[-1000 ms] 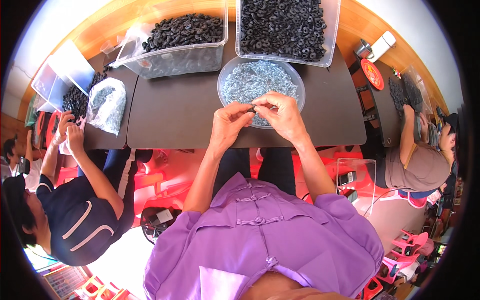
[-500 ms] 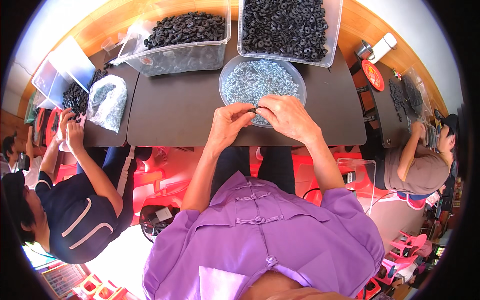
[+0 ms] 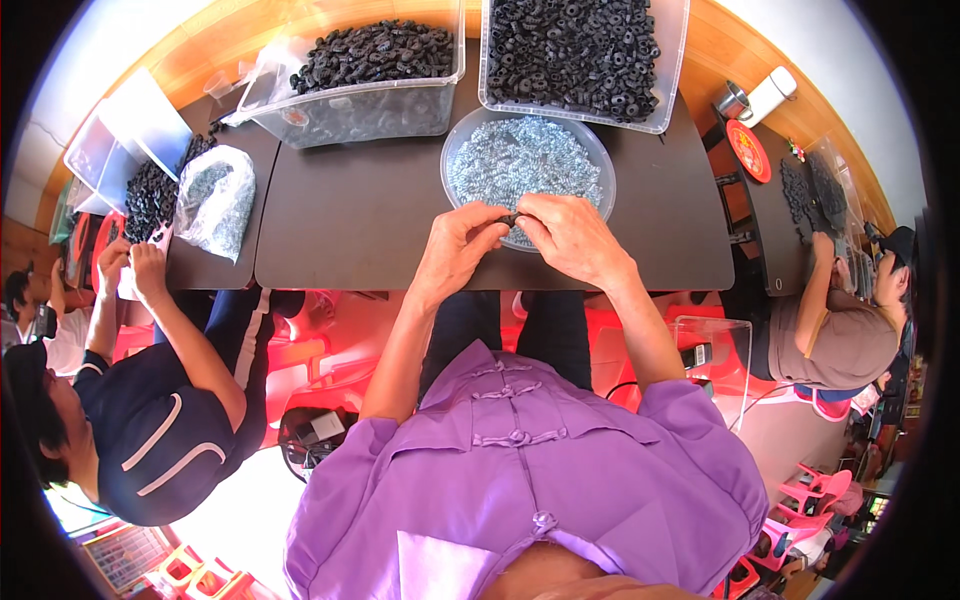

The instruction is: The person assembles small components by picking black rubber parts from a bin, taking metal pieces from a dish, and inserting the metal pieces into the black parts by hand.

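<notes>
Both hands meet at the near rim of a round clear plastic bowl (image 3: 455, 150) heaped with small silvery metal pieces. Left hand (image 3: 458, 245) has its fingers curled in, thumb and forefinger pinching one side of a small black ring-shaped part (image 3: 511, 218); right hand (image 3: 572, 238) pinches the other side, its fingertips pressed close against the left ones. That part sits between the two sets of fingertips, just above the bowl's near edge, and is mostly hidden by them, so whether a silvery piece is held with it cannot be told.

Beyond the bowl, at the far edge of the dark rectangular tabletop (image 3: 350, 220), stand two clear plastic tubs: the left tub (image 3: 350, 115) holds a mound of black ring parts, and the right tub (image 3: 660, 90) is filled nearly level with the same black rings and touches the bowl's far side. On the neighbouring table to the left lies a clear plastic bag of silvery pieces (image 3: 215, 200), beside a loose pile of black parts (image 3: 150, 195).

A person in a dark top with white stripes (image 3: 160, 440) sits at the left, hands up at that table's edge. Another person in a brown top (image 3: 840, 335) sits at the right, arm reaching onto a separate dark table.
</notes>
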{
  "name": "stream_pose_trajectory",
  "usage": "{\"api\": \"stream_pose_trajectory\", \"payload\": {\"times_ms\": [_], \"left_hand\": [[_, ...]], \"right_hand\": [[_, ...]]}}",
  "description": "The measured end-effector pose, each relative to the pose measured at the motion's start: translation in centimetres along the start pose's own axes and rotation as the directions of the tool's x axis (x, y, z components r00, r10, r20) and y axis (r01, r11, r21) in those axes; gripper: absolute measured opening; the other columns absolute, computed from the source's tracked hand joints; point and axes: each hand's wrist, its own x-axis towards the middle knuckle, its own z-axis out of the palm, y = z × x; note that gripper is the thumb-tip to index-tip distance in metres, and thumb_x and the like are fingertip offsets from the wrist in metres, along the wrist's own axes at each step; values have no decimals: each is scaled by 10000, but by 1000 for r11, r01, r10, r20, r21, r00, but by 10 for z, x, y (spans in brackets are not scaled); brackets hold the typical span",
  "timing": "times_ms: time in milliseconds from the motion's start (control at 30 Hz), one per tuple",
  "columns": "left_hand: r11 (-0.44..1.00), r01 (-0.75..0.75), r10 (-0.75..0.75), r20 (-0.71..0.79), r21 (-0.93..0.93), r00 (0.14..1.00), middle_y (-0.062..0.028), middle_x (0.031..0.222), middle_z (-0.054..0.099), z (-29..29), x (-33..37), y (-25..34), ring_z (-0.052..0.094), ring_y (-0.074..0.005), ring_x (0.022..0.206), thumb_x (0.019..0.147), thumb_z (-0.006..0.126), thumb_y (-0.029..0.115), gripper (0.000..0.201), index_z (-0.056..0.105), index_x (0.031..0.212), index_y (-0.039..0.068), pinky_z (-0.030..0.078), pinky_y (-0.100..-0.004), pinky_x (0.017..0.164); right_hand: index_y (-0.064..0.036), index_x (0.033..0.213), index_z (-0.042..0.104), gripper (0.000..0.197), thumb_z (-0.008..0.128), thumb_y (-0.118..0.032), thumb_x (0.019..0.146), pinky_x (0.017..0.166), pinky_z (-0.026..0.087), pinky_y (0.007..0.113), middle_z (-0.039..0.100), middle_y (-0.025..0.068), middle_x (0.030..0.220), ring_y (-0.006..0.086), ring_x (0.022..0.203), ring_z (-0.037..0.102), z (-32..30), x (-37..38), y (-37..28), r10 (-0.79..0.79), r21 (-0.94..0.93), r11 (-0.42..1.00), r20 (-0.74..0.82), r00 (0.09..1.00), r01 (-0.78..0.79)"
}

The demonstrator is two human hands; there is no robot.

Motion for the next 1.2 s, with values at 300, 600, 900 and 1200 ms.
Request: {"api": "stream_pose_trajectory", "payload": {"times_ms": [300,600,900,1200], "left_hand": [[968,-110,113,-3,224,994,-127,727,556,0,2,2,532,-232,607,826,612,34,145,640,950,-34,412,-337,581],[962,-109,131,-72,250,989,-156,717,553,6,4,-7,539,-297,605,821,610,34,126,639,920,-39,403,-372,565],[983,6,44,-271,184,962,-178,726,639,18,3,-6,615,-237,588,814,636,77,158,669,920,-36,456,-343,570],[966,94,15,-415,242,910,-166,639,648,24,4,1,614,-183,509,792,663,141,191,706,904,-8,473,-320,537]], "right_hand": [[-15,819,528,84,561,-83,856,602,431,463,568,166,729,383,707,579,9,0,1,12,-37,999,-22,1000,-13],[-12,790,539,71,578,-55,831,611,466,457,588,152,735,367,725,599,21,1,-1,-30,-91,996,-143,989,17],[-2,907,498,171,587,-24,763,639,508,431,572,160,819,341,777,600,34,0,-7,-59,-313,950,-170,984,3],[8,932,485,248,627,7,729,620,510,431,555,167,829,351,777,589,40,2,-10,-75,-274,962,-237,969,8]]}}
